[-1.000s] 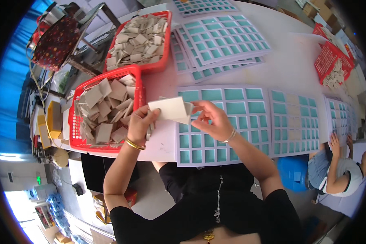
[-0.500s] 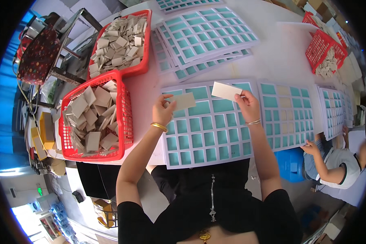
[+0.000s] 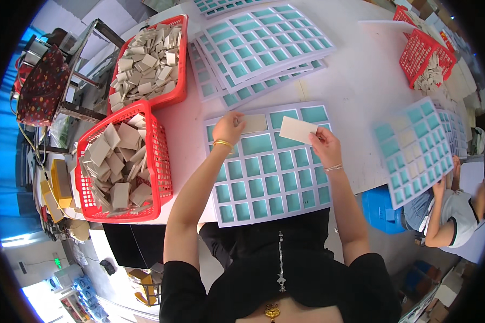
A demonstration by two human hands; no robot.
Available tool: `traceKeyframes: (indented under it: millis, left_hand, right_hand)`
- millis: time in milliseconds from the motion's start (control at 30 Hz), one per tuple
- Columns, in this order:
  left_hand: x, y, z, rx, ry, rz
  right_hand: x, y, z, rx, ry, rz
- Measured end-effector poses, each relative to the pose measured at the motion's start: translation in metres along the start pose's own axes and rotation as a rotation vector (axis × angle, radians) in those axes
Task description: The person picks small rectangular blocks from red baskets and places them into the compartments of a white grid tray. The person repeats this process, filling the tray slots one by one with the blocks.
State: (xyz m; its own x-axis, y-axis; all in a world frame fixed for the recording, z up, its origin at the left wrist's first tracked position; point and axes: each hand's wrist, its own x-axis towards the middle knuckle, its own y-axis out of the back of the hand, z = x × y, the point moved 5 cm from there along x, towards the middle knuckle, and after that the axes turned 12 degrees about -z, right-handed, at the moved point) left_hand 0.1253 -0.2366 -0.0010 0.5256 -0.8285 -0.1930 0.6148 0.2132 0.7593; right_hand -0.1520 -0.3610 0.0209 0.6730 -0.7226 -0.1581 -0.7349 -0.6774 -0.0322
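In front of me lies a white grid tray (image 3: 279, 211) with teal-bottomed compartments, larger ones in the far rows and smaller ones nearer. My left hand (image 3: 229, 129) is closed on a beige rectangular tile (image 3: 255, 123), which sits at a far-row compartment toward the left; whether it rests fully inside I cannot tell. Over the tray's right side, my right hand (image 3: 326, 148) pinches a second beige tile (image 3: 296, 130) by its right end. That tile is slightly tilted and partly covers the compartments below it.
Two red baskets, one near (image 3: 159, 177) and one far (image 3: 181, 75), hold loose tiles on my left. Similar trays (image 3: 275, 43) are stacked beyond. At right, a co-worker's hands hold a partly filled tray (image 3: 418, 153) near a blue stool (image 3: 381, 210). Another red basket (image 3: 427, 56) stands far right.
My left hand has moved forward, bringing its tile to the tray's far row. My right hand still holds its tile. The co-worker's tray has been lifted and shifted right, away from mine.
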Motion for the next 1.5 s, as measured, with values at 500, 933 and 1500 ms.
traceKeyframes:
  millis: [500, 933, 1500]
  left_hand:
    - [-0.022, 0.012, -0.042, -0.665, 0.004, 0.175]
    - [-0.074, -0.006, -0.046, -1.056, 0.089, 0.179]
    - [-0.100, -0.042, -0.013, -1.573, 0.447, -0.218]
  right_hand:
    - [0.045, -0.095, 0.029, -0.429, -0.022, -0.314]
    - [0.052, -0.112, 0.027, -1.057, 0.029, -0.307]
    - [0.014, -0.119, -0.005, -0.110, 0.023, -0.527]
